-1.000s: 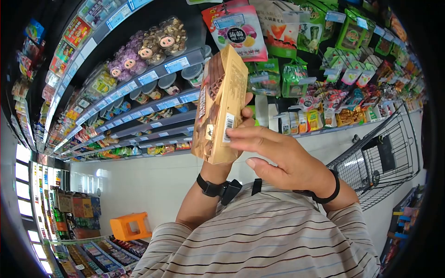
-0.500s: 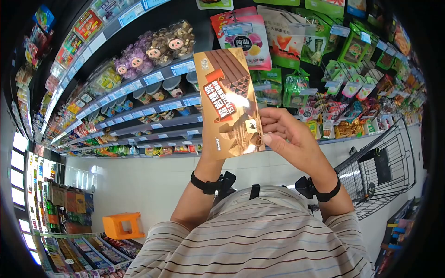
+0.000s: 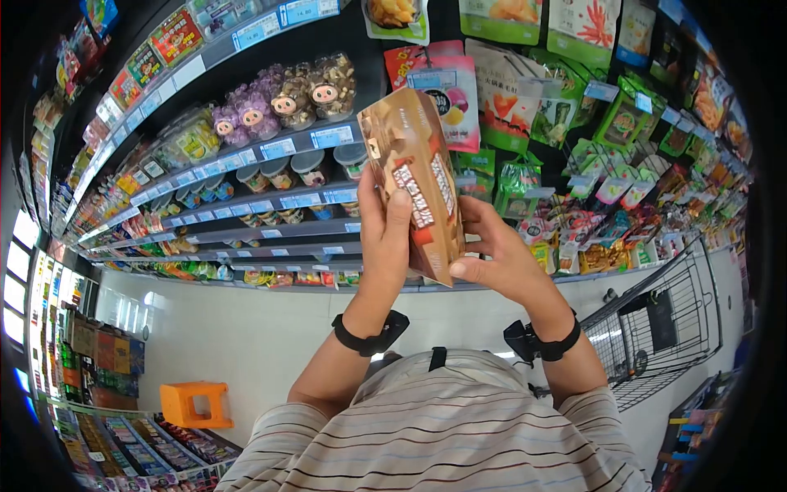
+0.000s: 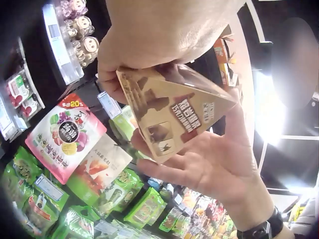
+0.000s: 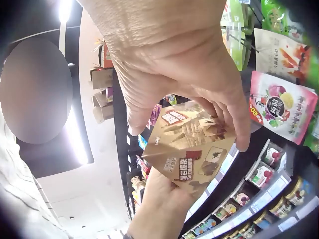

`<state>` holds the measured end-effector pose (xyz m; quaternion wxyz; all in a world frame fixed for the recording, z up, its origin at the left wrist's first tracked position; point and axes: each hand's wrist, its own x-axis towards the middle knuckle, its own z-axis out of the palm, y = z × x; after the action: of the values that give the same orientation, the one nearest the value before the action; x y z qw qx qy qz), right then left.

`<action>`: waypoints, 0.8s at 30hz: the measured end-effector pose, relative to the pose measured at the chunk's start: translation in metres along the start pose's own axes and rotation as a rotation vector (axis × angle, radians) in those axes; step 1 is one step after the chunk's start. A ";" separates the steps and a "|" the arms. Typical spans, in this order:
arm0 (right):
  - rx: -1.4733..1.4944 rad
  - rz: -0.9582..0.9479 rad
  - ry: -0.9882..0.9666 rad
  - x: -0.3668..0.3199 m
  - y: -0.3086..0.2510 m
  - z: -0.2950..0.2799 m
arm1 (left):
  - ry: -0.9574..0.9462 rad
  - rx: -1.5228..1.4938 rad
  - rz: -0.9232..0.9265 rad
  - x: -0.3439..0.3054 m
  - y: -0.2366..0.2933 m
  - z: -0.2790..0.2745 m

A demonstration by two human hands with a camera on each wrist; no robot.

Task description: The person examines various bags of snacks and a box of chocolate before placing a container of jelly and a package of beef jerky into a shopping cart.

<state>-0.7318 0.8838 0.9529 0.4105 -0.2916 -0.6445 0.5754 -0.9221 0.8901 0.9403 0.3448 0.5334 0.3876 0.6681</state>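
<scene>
A gold-brown chocolate snack box (image 3: 426, 156), with pictures of brown sticks and white lettering on red, stands tilted in front of the body. My left hand (image 3: 384, 242) grips its left side, thumb across the printed face and fingers behind. At the lower right edge, my right hand (image 3: 508, 258) holds the box between thumb and fingers. The left wrist view shows a triangular end panel of the box (image 4: 169, 114), with the right hand (image 4: 214, 164) cupped around it. In the right wrist view, the right hand's fingers reach over the box (image 5: 194, 144).
Store shelves (image 3: 279, 148) with price tags, cups and clear packs of snacks rise in front. Hanging snack bags (image 3: 508, 98) fill the right side. A wire shopping cart (image 3: 656, 328) stands at the right, an orange stool (image 3: 195, 404) on the floor at lower left.
The box has been turned over, from its barcode side through its broad front to another printed side. My right hand moved from touching the barcode side to the right edge. The left hand keeps holding.
</scene>
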 end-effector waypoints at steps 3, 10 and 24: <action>-0.040 -0.028 0.005 0.006 0.003 -0.002 | -0.030 0.026 0.077 0.003 0.009 0.003; 0.015 -0.101 0.009 0.016 0.009 -0.005 | -0.050 0.008 0.085 -0.001 0.027 0.004; 0.120 -0.317 0.005 0.063 -0.072 0.006 | -0.232 -0.001 0.135 0.041 0.088 -0.030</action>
<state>-0.7612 0.9221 1.0362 0.5144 -0.1627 -0.6461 0.5400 -0.9634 0.8811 1.0326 0.3418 0.6317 0.3083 0.6238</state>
